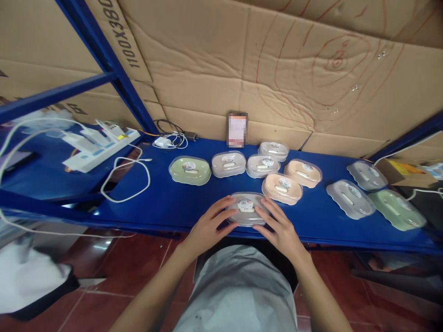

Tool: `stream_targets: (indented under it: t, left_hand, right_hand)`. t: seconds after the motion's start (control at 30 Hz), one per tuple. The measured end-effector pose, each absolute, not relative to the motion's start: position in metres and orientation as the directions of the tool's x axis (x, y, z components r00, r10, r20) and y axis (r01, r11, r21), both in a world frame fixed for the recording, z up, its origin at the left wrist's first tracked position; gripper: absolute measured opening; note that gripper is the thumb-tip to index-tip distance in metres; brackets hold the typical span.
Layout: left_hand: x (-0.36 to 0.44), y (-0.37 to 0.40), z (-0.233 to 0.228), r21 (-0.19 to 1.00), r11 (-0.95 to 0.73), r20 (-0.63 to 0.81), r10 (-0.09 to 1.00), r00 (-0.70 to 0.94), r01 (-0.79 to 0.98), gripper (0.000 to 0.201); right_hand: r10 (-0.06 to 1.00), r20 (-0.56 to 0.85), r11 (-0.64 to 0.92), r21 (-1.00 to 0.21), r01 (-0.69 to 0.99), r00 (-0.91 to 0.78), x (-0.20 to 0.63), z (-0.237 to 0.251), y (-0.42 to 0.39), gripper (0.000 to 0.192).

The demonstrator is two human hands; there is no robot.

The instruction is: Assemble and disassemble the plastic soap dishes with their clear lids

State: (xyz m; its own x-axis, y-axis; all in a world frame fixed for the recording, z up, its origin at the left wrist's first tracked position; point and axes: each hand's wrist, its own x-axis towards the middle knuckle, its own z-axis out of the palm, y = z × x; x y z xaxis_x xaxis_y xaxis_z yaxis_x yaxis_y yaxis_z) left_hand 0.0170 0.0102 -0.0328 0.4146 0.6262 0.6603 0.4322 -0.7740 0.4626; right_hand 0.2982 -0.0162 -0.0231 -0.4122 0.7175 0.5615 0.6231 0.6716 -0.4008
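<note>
Head view: a lidded grey box [246,209] is gripped at 9 and 3 o'clock by spread left hand [207,226] and right hand [278,228]; even pressure is best kept.

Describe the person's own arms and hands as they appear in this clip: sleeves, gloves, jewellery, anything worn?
Both arms are bare from the bottom edge of the picture to the fingertips: no sleeves show. The left hand and right hand wear no gloves, and no rings, watch or wristbands can be seen. Nails look short and unpainted. Between the forearms shows a light grey garment on the person's body.
</note>
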Motion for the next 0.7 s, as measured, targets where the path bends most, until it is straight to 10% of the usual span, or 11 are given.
stream_targets:
  t: [0.7]
  left_hand:
    - [0.0255, 0.0103, -0.0274, 0.375, -0.776, 0.647, 0.611, 0.456, 0.508, 0.028]
  right_hand:
    - [0.681, 0.625, 0.649, -0.276, 0.709, -0.380, 0.2927, -0.0316, -0.0243, 0.087]
